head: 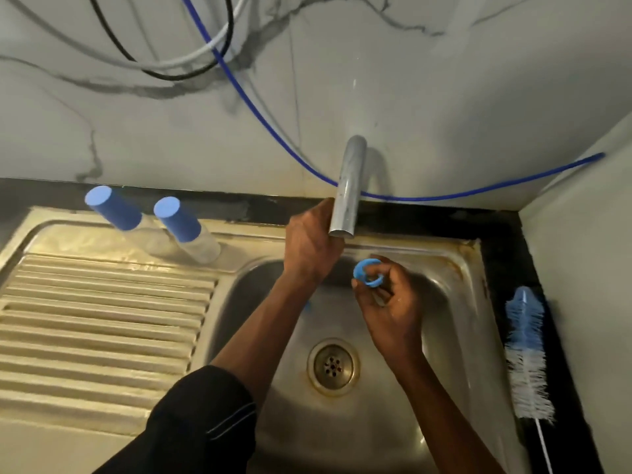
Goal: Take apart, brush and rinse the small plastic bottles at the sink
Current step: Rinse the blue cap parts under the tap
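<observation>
head view: the right hand pinches a blue ring in curled fingers over the back of the sink, just below the spout. the left hand lies against the spout; its fingers are hidden, so its grip cannot be told. two capped bottles stand at the drainboard's back edge, and the bottle brush lies along the sink's right edge. this looks like rinsing a detached part. no stream shows, so the next move calls for running water.

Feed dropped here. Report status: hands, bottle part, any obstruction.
Left hand at the steel tap spout, grip hidden. Right hand pinches blue plastic ring over steel sink basin. Two blue-capped clear bottles on drainboard. Nothing blocking.
</observation>
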